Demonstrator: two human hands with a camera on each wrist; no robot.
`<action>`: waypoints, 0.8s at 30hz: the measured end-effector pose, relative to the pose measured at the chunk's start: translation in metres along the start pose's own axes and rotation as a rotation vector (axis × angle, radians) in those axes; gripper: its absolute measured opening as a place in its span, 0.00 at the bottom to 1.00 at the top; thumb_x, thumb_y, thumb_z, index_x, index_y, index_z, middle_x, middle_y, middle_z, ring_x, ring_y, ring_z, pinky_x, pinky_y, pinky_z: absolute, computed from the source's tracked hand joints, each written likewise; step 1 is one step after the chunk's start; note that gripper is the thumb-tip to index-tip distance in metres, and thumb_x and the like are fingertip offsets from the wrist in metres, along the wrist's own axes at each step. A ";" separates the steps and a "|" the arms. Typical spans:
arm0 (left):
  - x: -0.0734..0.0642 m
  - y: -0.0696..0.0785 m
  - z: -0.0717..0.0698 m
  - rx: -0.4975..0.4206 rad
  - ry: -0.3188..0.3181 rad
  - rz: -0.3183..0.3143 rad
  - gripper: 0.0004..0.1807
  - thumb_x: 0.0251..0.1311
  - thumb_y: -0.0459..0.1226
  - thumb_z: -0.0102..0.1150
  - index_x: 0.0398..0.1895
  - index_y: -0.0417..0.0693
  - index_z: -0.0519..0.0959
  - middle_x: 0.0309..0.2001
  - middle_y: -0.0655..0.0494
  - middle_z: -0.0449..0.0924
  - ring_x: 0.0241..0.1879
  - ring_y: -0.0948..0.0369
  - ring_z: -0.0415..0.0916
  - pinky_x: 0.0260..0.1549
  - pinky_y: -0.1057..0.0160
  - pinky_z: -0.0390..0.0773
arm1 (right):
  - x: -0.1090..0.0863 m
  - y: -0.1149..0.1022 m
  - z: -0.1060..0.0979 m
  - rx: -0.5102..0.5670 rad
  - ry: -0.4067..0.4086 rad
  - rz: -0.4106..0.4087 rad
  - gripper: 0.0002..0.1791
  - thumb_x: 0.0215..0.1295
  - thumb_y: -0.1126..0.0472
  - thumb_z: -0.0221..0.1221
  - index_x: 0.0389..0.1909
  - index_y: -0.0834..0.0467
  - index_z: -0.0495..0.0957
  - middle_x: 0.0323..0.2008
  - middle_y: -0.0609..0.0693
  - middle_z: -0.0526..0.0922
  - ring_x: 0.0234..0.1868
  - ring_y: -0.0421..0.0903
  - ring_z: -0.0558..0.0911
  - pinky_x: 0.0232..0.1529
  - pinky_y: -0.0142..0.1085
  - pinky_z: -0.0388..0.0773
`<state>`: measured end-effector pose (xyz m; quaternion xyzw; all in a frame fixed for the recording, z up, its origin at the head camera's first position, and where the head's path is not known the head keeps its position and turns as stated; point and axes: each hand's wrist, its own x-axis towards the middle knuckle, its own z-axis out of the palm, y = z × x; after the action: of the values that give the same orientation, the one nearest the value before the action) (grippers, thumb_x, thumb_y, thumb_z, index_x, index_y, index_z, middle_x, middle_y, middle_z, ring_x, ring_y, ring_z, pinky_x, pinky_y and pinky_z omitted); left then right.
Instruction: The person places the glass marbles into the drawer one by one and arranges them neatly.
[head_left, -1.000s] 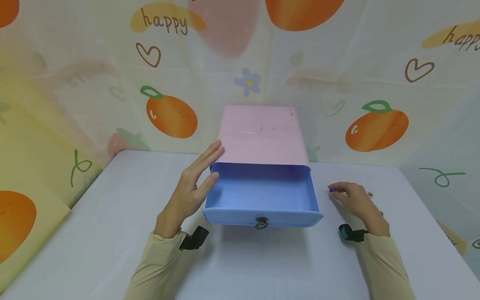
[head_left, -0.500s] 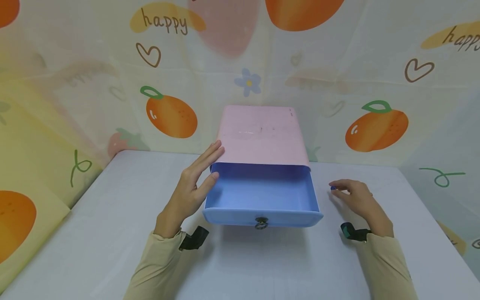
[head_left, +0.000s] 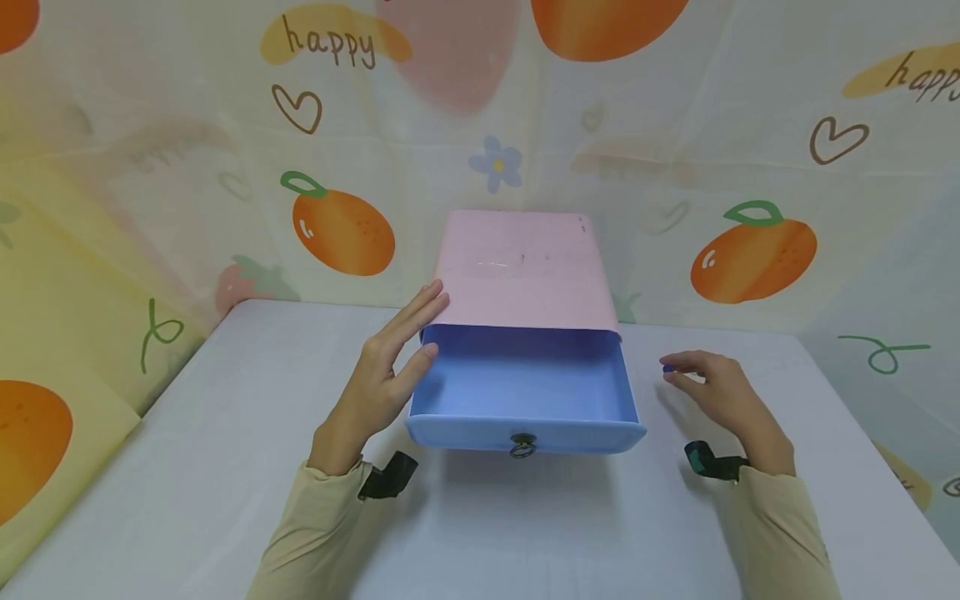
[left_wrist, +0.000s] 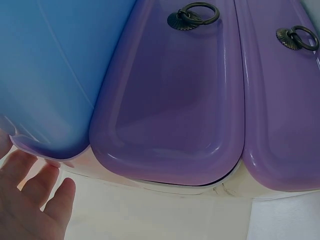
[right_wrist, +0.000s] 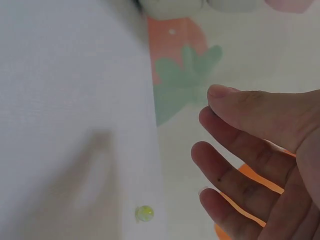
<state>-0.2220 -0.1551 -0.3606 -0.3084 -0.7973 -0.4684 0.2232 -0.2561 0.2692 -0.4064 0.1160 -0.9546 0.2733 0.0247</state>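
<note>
In the head view, a pink drawer chest (head_left: pixel 528 267) has its blue top drawer (head_left: pixel 525 436) pulled out, with nothing seen inside. My left hand (head_left: pixel 378 379) rests along the chest's left side, fingers straight and thumb by the drawer's edge; the left wrist view shows these fingers (left_wrist: pixel 42 185) at the chest's side. Right of the drawer, above the table, my right hand (head_left: pixel 716 387) pinches a small blue bead-like thing (head_left: pixel 667 368) between thumb and index finger. Fingertips almost wholly hide it in the right wrist view, where the other fingers (right_wrist: pixel 232 175) are spread.
Two purple drawers (left_wrist: pixel 170 95) with ring handles are closed below the blue one. A small yellow-green glassy ball (right_wrist: pixel 145 213) lies near the edge of the white table (head_left: pixel 540 533). A printed cloth (head_left: pixel 645 108) hangs behind the chest.
My right hand has risen and shifted slightly away and to the right, carrying the small blue thing. The left hand and the drawer have stayed put.
</note>
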 end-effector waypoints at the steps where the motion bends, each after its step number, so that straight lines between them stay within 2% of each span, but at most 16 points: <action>1: 0.000 0.000 0.000 0.001 0.000 0.001 0.29 0.66 0.30 0.50 0.71 0.43 0.68 0.75 0.51 0.62 0.77 0.56 0.55 0.76 0.62 0.55 | 0.000 -0.001 -0.001 0.001 0.003 0.000 0.18 0.69 0.64 0.58 0.56 0.68 0.78 0.53 0.68 0.82 0.56 0.68 0.78 0.59 0.65 0.74; 12: 0.000 0.001 0.000 0.007 0.000 0.001 0.29 0.65 0.30 0.50 0.71 0.44 0.68 0.75 0.51 0.63 0.77 0.56 0.55 0.76 0.60 0.56 | -0.003 -0.011 -0.010 0.001 0.037 -0.015 0.17 0.69 0.63 0.59 0.56 0.67 0.79 0.52 0.67 0.83 0.57 0.68 0.77 0.59 0.66 0.73; 24: 0.000 -0.001 0.000 0.004 0.004 0.005 0.29 0.65 0.30 0.50 0.71 0.44 0.68 0.75 0.52 0.63 0.77 0.56 0.55 0.76 0.65 0.55 | -0.007 -0.026 -0.018 0.004 0.077 -0.043 0.18 0.70 0.60 0.59 0.56 0.65 0.79 0.51 0.66 0.83 0.55 0.67 0.78 0.55 0.67 0.73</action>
<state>-0.2227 -0.1551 -0.3614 -0.3093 -0.7969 -0.4668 0.2264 -0.2441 0.2593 -0.3783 0.1261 -0.9497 0.2786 0.0669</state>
